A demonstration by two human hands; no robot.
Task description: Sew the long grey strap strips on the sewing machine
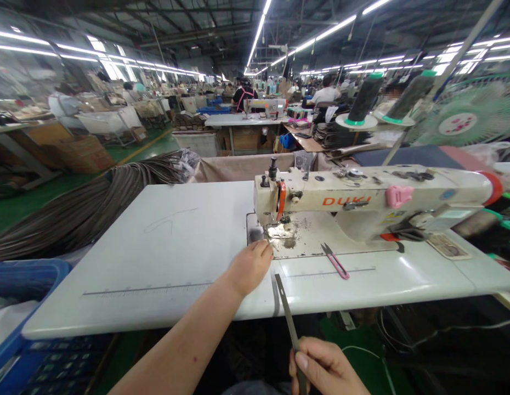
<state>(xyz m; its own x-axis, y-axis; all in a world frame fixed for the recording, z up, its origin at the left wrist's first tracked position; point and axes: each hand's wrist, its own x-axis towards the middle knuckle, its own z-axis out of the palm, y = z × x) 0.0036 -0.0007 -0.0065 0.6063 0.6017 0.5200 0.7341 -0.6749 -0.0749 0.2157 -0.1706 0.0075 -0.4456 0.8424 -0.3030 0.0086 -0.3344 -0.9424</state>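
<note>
My left hand (250, 266) reaches across the white table (164, 252) with its fingers curled shut, their tips at the needle plate (282, 233) of the cream sewing machine (362, 200). What the fingers pinch is hidden. My right hand (324, 367) is at the near edge, closed on a narrow dark strap (285, 304). The strap runs from that hand up over the table edge toward the needle.
Pink thread snips (335, 261) lie on the table right of the needle. A big bundle of dark straps (86, 206) hangs off the far left. A blue crate (28, 329) sits at lower left. Thread cones (364, 101) and a fan (471, 112) stand behind the machine. Other workers sit far back.
</note>
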